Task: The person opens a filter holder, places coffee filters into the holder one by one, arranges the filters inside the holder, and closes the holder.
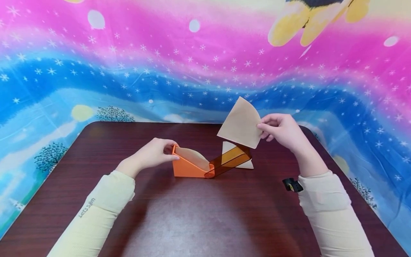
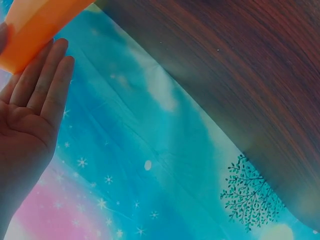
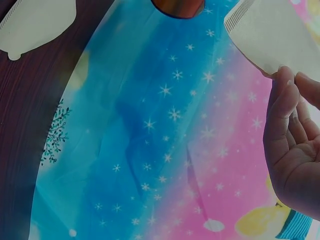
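Note:
My left hand (image 1: 155,153) grips the tall left end of an orange filter-paper box (image 1: 187,170), thumb at the near side. The box stands on the table with its see-through amber lid (image 1: 232,157) swung out to the right. A tan coffee filter paper (image 1: 192,157) shows inside it. Above the lid, my right hand (image 1: 284,130) pinches the edge of another coffee filter paper (image 1: 242,123) between thumb and fingers. The right wrist view shows this paper's crimped edge (image 3: 240,14). Partly hidden behind the lid, one more filter paper (image 1: 247,165) lies on the table.
The dark wood-grain table (image 1: 199,217) has rounded far corners. A colourful printed cloth (image 1: 179,57) hangs behind it and along both sides. A black strap (image 1: 293,185) is worn at my right wrist.

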Available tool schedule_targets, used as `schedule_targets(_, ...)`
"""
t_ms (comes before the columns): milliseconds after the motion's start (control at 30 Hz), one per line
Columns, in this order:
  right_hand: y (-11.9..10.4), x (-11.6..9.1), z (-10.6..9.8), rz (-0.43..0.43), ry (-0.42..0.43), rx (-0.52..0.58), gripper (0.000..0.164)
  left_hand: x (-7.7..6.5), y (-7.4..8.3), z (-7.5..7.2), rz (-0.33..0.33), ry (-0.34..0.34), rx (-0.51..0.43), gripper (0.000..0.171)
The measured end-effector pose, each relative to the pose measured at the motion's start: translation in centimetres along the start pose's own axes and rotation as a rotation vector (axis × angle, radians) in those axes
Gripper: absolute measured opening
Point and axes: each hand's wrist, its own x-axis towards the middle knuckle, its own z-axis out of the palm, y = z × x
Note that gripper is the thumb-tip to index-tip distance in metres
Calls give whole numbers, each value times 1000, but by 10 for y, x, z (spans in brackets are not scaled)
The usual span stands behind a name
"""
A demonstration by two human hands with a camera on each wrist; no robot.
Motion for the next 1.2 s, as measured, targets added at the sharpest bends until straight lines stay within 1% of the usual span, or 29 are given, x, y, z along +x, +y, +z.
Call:
schedule_targets(300, -4, 3, 11, -13, -9, -3, 26, -1, 0, 1, -9, 1, -4, 30)
schedule_targets(533, -5, 6, 23, -6, -55, 1, 28, -1, -1, 1, -13, -2, -3, 30)
schedule_targets(867, -9, 11, 36, 8, -81, 15, 23, -2, -1, 1, -9, 3, 7, 31)
schedule_targets(1200, -11, 16, 50, 13, -115, 3, 21, -1, -2, 1, -2, 6, 19, 31)
